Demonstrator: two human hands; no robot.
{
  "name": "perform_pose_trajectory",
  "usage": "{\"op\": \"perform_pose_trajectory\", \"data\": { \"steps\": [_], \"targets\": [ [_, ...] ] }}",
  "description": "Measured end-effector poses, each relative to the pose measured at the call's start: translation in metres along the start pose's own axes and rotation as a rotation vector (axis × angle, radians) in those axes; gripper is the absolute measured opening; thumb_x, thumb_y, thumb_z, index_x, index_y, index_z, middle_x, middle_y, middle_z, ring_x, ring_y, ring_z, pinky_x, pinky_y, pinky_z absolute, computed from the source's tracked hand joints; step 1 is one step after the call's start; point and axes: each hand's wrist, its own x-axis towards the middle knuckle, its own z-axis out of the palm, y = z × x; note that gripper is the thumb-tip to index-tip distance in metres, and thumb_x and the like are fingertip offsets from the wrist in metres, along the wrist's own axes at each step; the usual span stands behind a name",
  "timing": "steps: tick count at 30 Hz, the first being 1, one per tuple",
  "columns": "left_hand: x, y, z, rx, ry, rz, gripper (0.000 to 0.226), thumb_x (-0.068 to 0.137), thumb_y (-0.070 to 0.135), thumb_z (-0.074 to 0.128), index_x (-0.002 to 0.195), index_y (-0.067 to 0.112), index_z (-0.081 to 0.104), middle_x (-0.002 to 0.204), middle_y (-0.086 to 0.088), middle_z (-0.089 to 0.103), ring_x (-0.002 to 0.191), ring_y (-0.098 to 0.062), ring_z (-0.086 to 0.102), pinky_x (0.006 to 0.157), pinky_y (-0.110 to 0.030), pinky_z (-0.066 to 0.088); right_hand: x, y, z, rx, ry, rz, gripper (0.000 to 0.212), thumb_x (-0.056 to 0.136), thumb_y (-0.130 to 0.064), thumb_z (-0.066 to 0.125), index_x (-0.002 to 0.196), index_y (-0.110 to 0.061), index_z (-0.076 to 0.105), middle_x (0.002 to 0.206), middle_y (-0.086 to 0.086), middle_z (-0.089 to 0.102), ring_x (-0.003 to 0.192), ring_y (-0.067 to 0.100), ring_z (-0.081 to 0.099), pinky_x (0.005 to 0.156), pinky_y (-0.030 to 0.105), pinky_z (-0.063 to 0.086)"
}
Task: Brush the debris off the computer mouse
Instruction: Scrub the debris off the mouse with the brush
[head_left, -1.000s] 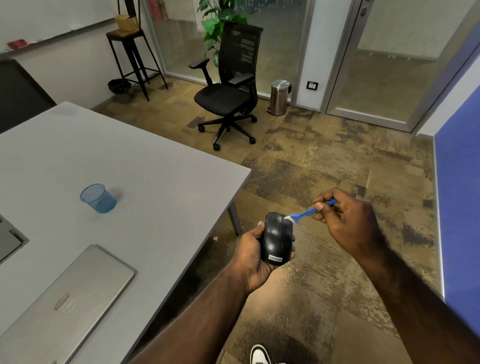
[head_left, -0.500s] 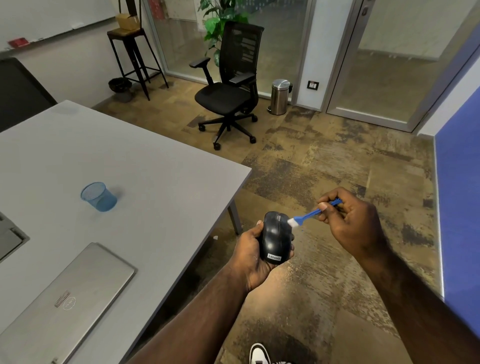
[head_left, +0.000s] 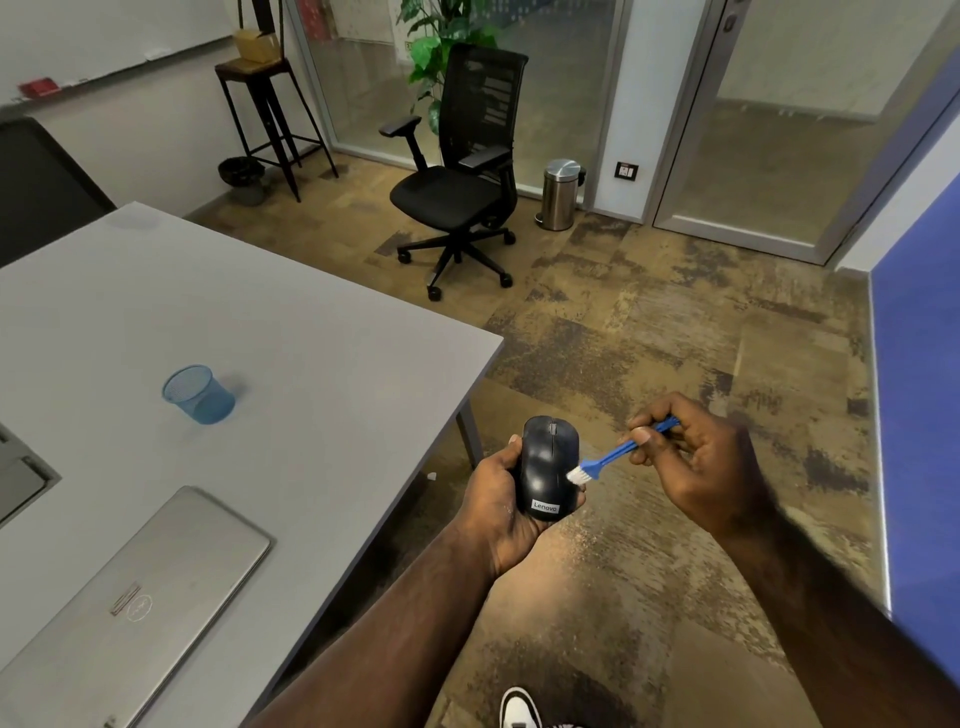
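My left hand cradles a black computer mouse from below, top side up, held over the floor just off the table's corner. A white label sits at its near end. My right hand pinches a small blue brush by its handle. The brush's white bristles touch the right edge of the mouse near its middle.
A grey table fills the left, with a blue mesh cup and a closed silver laptop on it. A black office chair, a steel bin and a stool stand behind. My shoe shows below.
The brush bristles have slid from the mouse's far right end down its right side toward me. My right hand came slightly lower. The left hand keeps the mouse still.
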Motion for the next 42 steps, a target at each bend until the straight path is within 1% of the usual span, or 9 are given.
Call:
{"op": "perform_pose_trajectory", "data": {
  "steps": [4, 9, 14, 19, 23, 30, 33, 37, 42],
  "targets": [
    [-0.001, 0.000, -0.003, 0.012, -0.056, -0.034, 0.058, 0.102, 0.042, 0.026, 0.122, -0.003, 0.057, 0.097, -0.027, 0.067, 0.080, -0.035, 0.064, 0.064, -0.037, 0.059, 0.007, 0.001, 0.002, -0.113, 0.101, 0.053, 0.020, 0.092, -0.014, 0.062, 0.098, -0.032, 0.063, 0.072, -0.017, 0.067, 0.069, -0.001, 0.069, 0.057, 0.022, 0.057],
    [0.001, -0.001, -0.004, 0.029, -0.080, -0.030, 0.057, 0.102, 0.043, 0.027, 0.125, -0.001, 0.055, 0.094, -0.026, 0.069, 0.074, -0.033, 0.067, 0.063, -0.037, 0.059, 0.007, -0.001, 0.002, -0.079, 0.060, 0.026, 0.007, 0.091, -0.028, 0.057, 0.090, -0.033, 0.061, 0.073, -0.015, 0.069, 0.067, 0.000, 0.070, 0.056, 0.025, 0.059],
    [0.000, -0.002, -0.005, 0.040, -0.094, -0.041, 0.057, 0.102, 0.043, 0.027, 0.125, -0.001, 0.056, 0.097, -0.026, 0.069, 0.077, -0.033, 0.068, 0.067, -0.038, 0.059, 0.014, 0.002, 0.002, -0.139, 0.101, 0.075, 0.010, 0.092, -0.023, 0.057, 0.094, -0.032, 0.063, 0.071, -0.017, 0.067, 0.068, -0.002, 0.070, 0.057, 0.030, 0.061],
    [0.000, 0.000, -0.005, 0.024, -0.085, -0.039, 0.057, 0.102, 0.043, 0.027, 0.128, 0.000, 0.054, 0.099, -0.026, 0.067, 0.080, -0.034, 0.065, 0.068, -0.037, 0.058, 0.012, -0.001, 0.002, -0.081, 0.066, 0.048, 0.009, 0.091, -0.027, 0.056, 0.089, -0.034, 0.059, 0.074, -0.018, 0.069, 0.065, -0.002, 0.070, 0.056, 0.023, 0.059],
    [-0.002, 0.000, -0.005, 0.036, -0.089, -0.049, 0.059, 0.102, 0.043, 0.027, 0.130, -0.002, 0.053, 0.101, -0.026, 0.066, 0.082, -0.034, 0.065, 0.069, -0.038, 0.058, 0.014, 0.002, 0.002, -0.129, 0.123, 0.109, 0.011, 0.091, -0.024, 0.057, 0.094, -0.034, 0.062, 0.069, -0.015, 0.068, 0.065, 0.000, 0.070, 0.057, 0.033, 0.061],
    [0.001, 0.000, -0.004, 0.008, -0.052, -0.008, 0.054, 0.102, 0.041, 0.030, 0.130, 0.001, 0.055, 0.111, -0.027, 0.064, 0.088, -0.032, 0.065, 0.079, -0.044, 0.052, 0.004, -0.005, 0.002, 0.017, -0.098, 0.071, 0.010, 0.089, -0.012, 0.060, 0.085, -0.021, 0.062, 0.073, -0.008, 0.069, 0.061, 0.006, 0.070, 0.054, 0.033, 0.058],
    [0.001, 0.001, -0.003, -0.026, -0.049, -0.020, 0.054, 0.101, 0.042, 0.031, 0.130, 0.001, 0.053, 0.117, -0.028, 0.061, 0.090, -0.034, 0.064, 0.077, -0.044, 0.054, 0.002, -0.004, 0.007, -0.001, -0.024, 0.080, 0.016, 0.091, -0.005, 0.062, 0.089, -0.021, 0.064, 0.067, -0.007, 0.068, 0.061, 0.005, 0.070, 0.056, 0.033, 0.059],
    [0.000, 0.005, -0.004, -0.031, -0.101, -0.041, 0.063, 0.101, 0.044, 0.025, 0.134, -0.004, 0.049, 0.117, -0.027, 0.058, 0.091, -0.033, 0.059, 0.076, -0.040, 0.054, 0.006, -0.002, 0.005, -0.063, 0.104, 0.084, 0.010, 0.093, -0.015, 0.060, 0.096, -0.024, 0.064, 0.069, -0.008, 0.070, 0.062, 0.006, 0.070, 0.056, 0.032, 0.059],
    [0.003, 0.005, -0.005, -0.041, -0.063, -0.009, 0.054, 0.101, 0.041, 0.031, 0.129, 0.001, 0.054, 0.115, -0.027, 0.062, 0.090, -0.034, 0.064, 0.071, -0.040, 0.057, 0.001, -0.008, 0.004, 0.061, -0.026, -0.011, 0.007, 0.090, -0.021, 0.059, 0.090, -0.026, 0.063, 0.075, -0.008, 0.070, 0.065, 0.006, 0.071, 0.056, 0.030, 0.059]
  ]
}}
